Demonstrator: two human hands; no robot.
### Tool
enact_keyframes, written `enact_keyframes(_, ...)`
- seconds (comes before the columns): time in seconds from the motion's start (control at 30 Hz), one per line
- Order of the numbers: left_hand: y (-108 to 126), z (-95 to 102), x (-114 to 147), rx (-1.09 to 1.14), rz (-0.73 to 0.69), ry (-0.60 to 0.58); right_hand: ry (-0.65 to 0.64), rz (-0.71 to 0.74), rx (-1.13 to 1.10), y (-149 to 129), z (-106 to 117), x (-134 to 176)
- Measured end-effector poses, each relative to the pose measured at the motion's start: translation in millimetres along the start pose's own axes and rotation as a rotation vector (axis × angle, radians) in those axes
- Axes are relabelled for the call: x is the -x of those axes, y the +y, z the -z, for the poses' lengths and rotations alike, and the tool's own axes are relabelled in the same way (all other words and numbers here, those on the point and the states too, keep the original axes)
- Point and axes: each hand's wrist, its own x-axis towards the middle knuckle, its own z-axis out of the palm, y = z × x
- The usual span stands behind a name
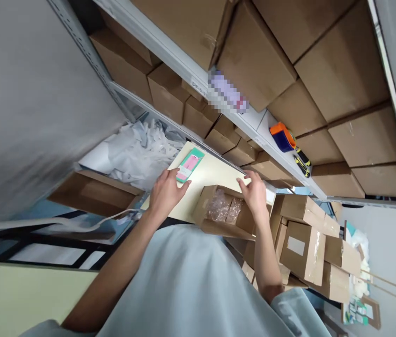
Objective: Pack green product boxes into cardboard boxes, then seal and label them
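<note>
My left hand [167,194] is at the lower end of a flat green and pink packet [190,164] on the pale yellow table [203,171]. Its thumb and fingers are apart, one on each side of the packet's near corner; whether they touch it I cannot tell. My right hand [255,194] hovers over the right end of an open cardboard box [201,206], thumb and forefinger spread with nothing between them. Clear bubble wrap [221,206] lies inside that box, covering part of its bottom.
White crumpled packing material [138,147] heaps up at the left, behind an open carton [96,192]. Shelves with many cartons [254,61] rise ahead. A tape dispenser [282,136] and a yellow-black cutter [302,165] lie on the shelf edge. Cartons [303,248] are stacked at the right.
</note>
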Motion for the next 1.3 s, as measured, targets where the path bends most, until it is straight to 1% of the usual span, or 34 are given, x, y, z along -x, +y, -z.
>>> enact_keyframes(0.1,-19,-13.1,-20,-0.044,0.076,-0.071,-0.199,0.120,0.157,-59,-23,-55)
enact_keyframes(0.17,-27,-26.1,-31,-0.041,0.112,-0.117,-0.324,0.158,0.264,-86,-46,-88)
enact_keyframes(0.23,-33,-40.0,-41,-0.037,0.136,-0.162,-0.423,0.182,0.349,-105,-71,-117)
enact_keyframes(0.33,-37,-59.2,-53,-0.029,0.159,-0.217,-0.528,0.194,0.432,-117,-107,-149)
enact_keyframes(0.43,-36,-73.6,-62,-0.007,0.178,-0.241,-0.579,0.177,0.484,-120,-132,-164)
enact_keyframes(0.5,-34,-79.2,-67,0.013,0.191,-0.248,-0.590,0.173,0.510,-120,-141,-167)
enact_keyframes(0.57,-33,-81.1,-72,0.031,0.207,-0.248,-0.592,0.181,0.529,-121,-145,-164)
enact_keyframes(0.67,-36,-76.4,-78,0.070,0.251,-0.230,-0.577,0.207,0.527,-121,-142,-157)
enact_keyframes(0.77,-47,-63.9,-81,0.156,0.257,-0.238,-0.530,0.224,0.493,-118,-130,-149)
enact_keyframes(0.87,-54,-42.8,-78,0.268,0.209,-0.317,-0.483,0.232,0.452,-113,-108,-138)
enact_keyframes(0.9,-54,-33.0,-75,0.297,0.195,-0.330,-0.469,0.235,0.435,-110,-97,-133)
enact_keyframes(0.93,-52,-21.3,-71,0.322,0.175,-0.318,-0.454,0.242,0.413,-107,-86,-126)
enact_keyframes(0.97,-48,-7.5,-65,0.329,0.139,-0.287,-0.433,0.254,0.385,-104,-72,-118)
enact_keyframes(1.0,-42,8.4,-58,0.326,0.070,-0.239,-0.406,0.271,0.353,-100,-57,-109)
enact_keyframes(1.03,-34,26.3,-49,0.303,-0.009,-0.175,-0.375,0.294,0.319,-95,-41,-97)
enact_keyframes(1.1,-11,64.8,-27,0.206,-0.179,-0.109,-0.302,0.346,0.257,-82,-6,-66)
enact_keyframes(1.17,22,99.5,1,0.136,-0.311,-0.039,-0.246,0.371,0.221,-64,31,-29)
enact_keyframes(1.2,40,112.2,15,0.105,-0.378,-0.039,-0.221,0.364,0.214,-52,48,-9)
enact_keyframes(1.23,58,120.4,29,0.075,-0.439,-0.050,-0.195,0.346,0.213,-39,64,11)
enact_keyframes(1.27,75,123.4,43,0.048,-0.487,-0.063,-0.179,0.328,0.212,-24,78,30)
enact_keyframes(1.3,91,121.0,55,0.020,-0.528,-0.095,-0.168,0.303,0.213,-9,89,48)
